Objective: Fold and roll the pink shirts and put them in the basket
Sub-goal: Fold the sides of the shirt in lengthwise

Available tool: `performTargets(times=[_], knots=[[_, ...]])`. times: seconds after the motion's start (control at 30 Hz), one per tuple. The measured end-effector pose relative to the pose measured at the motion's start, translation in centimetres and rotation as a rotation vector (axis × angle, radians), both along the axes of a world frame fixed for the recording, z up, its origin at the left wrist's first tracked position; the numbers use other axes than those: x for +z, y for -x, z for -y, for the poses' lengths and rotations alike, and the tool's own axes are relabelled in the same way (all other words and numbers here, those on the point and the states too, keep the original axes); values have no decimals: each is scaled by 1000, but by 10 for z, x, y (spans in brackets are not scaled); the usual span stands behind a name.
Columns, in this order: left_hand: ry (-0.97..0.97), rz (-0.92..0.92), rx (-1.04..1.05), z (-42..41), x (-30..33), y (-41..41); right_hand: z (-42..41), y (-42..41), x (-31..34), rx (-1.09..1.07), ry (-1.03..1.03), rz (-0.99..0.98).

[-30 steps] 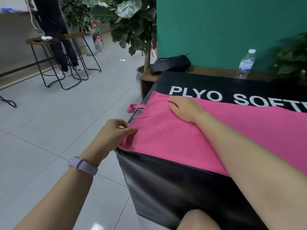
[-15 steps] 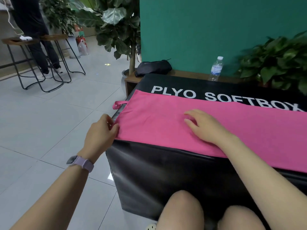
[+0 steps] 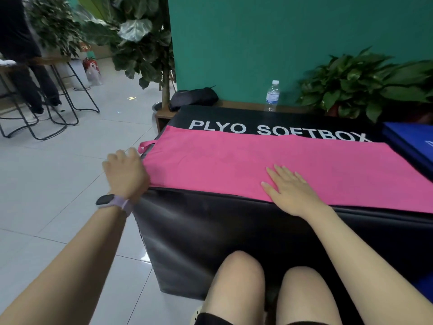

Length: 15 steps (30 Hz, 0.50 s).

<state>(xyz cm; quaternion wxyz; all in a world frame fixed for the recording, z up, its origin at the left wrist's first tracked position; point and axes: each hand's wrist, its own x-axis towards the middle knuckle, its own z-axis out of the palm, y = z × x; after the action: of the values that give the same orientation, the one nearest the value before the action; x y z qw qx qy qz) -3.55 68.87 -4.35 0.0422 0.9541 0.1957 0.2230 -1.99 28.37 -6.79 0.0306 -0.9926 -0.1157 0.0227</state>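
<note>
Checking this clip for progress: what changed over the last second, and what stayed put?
The right hand slid from the pink shirt's far left corner toward its near edge, now lying flat, fingers straight. The left hand let go of the near left corner it pinched and sits beside that end. The shirt stays spread flat on the black box.

The shirt (image 3: 269, 165) lies on the box (image 3: 234, 231); right hand (image 3: 289, 192) on its near edge, left hand (image 3: 125, 175) at its left end; bottle (image 3: 272, 96) behind.

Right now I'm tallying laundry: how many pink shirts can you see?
1: the pink shirt lies folded flat along the black box, right hand resting on it. Others may be out of view.
</note>
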Motion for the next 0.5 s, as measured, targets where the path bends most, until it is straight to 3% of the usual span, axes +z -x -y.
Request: performTargets(times=[0.07,0.2,0.27,0.33,0.5], knots=[[-115,25,-151,41,11,-6,-10,-3,4,15,20,-3],[152,-26,-597,135,10,-22,-60,-23,21,144,-251,52],[162,-122,-685,163,-2,-28,-85,-34,26,130,-391,48],[127,-197,-603,160,-14,-34,-100,-39,21,92,-407,15],[173,-296,-243,71,-23,-39,-102,-44,-2,59,-157,-36]])
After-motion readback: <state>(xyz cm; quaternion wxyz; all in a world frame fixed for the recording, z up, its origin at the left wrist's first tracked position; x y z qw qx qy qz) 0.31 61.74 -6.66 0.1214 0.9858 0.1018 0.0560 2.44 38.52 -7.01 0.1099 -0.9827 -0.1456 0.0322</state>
